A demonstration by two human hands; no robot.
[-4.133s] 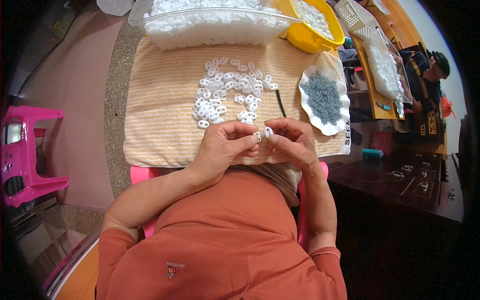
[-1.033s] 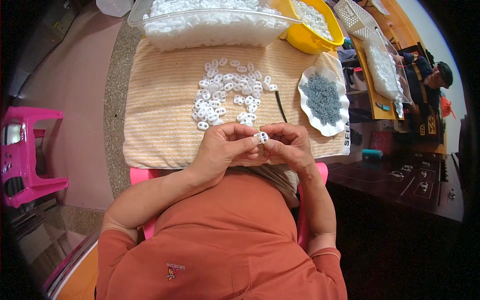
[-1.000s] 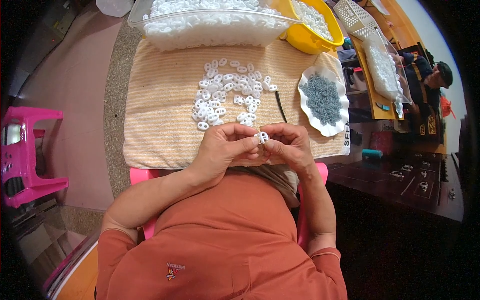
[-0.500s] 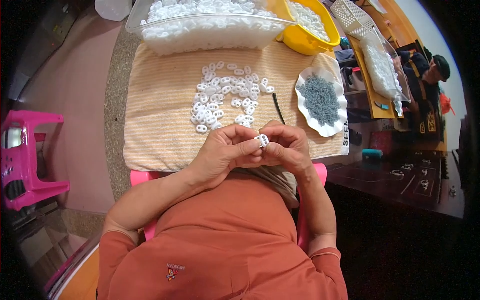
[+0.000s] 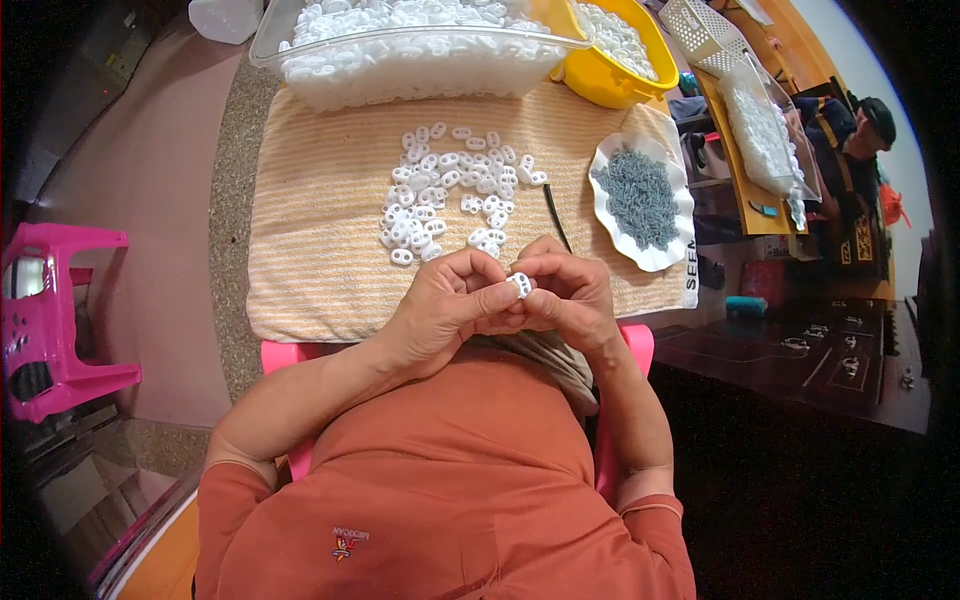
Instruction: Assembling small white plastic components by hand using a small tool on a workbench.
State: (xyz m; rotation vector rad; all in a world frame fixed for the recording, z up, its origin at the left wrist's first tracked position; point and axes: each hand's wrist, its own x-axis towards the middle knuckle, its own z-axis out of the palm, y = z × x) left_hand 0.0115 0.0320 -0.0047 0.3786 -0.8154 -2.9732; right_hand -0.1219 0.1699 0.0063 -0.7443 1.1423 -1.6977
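Observation:
Between the fingertips of both hands is a small white plastic piece (image 5: 520,285), oval with dark holes in its face. My left hand (image 5: 462,298) pinches it from one side, thumb on top. From the other side my right hand (image 5: 567,290) grips it with thumb and forefinger; the fingers hide much of it. Just beyond my hands, many similar white two-holed pieces (image 5: 425,200) lie loosely spread on a striped towel (image 5: 310,220). A thin black stick-like tool (image 5: 556,215) rests on the towel beyond my right hand.
A clear bin (image 5: 420,75) full of white pieces stands at the far edge, beside a yellow basin (image 5: 610,90) holding more. At right, a scalloped white dish (image 5: 682,205) holds small grey parts (image 5: 640,195). Another person (image 5: 850,140) sits at far right; a pink stool (image 5: 70,320) stands left.
The held white piece has turned a little between my fingertips, and its holed face shows differently. Both hands stay in nearly the same place.

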